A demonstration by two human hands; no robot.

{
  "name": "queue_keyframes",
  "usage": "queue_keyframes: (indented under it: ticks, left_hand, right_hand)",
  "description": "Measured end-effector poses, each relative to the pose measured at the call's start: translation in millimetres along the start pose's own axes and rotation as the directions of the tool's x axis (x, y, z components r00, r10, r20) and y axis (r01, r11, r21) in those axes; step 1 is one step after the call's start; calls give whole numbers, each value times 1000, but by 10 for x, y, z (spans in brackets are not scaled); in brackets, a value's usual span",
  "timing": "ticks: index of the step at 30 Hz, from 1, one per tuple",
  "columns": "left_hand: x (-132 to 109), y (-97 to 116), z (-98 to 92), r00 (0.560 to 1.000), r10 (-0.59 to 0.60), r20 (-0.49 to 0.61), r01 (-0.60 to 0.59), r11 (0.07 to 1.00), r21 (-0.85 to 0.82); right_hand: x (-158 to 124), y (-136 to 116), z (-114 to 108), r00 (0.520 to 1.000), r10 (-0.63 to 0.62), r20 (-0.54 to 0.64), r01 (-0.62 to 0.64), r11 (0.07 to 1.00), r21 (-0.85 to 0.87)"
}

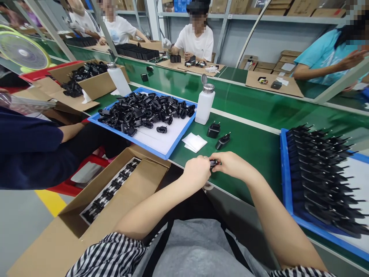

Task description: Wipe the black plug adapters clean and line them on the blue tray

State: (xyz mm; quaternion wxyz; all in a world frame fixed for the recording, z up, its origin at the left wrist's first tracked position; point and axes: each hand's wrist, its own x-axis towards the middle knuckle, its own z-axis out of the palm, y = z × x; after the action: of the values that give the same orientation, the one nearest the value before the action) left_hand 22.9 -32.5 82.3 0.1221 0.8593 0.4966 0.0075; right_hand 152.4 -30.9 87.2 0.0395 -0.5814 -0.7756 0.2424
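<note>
My left hand [196, 172] and my right hand [232, 164] meet at the near edge of the green bench, both closed around one small black plug part [214, 163] that shows only between the fingers. Just beyond them lie two black plug adapters [213, 130] [223, 141] and a stack of white wipes [195, 142]. A white dispenser bottle [204, 104] stands behind those. To the left sits a blue tray [161, 148] heaped with loose black plug parts [144, 109]. A second blue tray [285, 169] at my right holds rows of assembled black plugs [319, 165].
An open cardboard box [86, 227] with black parts in rows stands by my left knee. A person in a dark sleeve [29, 150] sits at my left. Across the green conveyor [259, 104] several people work at cardboard mats. A green fan [21, 50] stands far left.
</note>
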Motion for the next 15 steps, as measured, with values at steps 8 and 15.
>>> queue_keyframes:
  ticks: [8, 15]
  left_hand:
    - [-1, -29, -29, 995, -43, 87, 46, 998, -31]
    - [187, 42, -242, 969, -107, 225, 131, 987, -94]
  right_hand:
    - [81, 36, -72, 997, -21, 71, 22, 1000, -9]
    - [85, -53, -89, 993, 79, 83, -71, 993, -90]
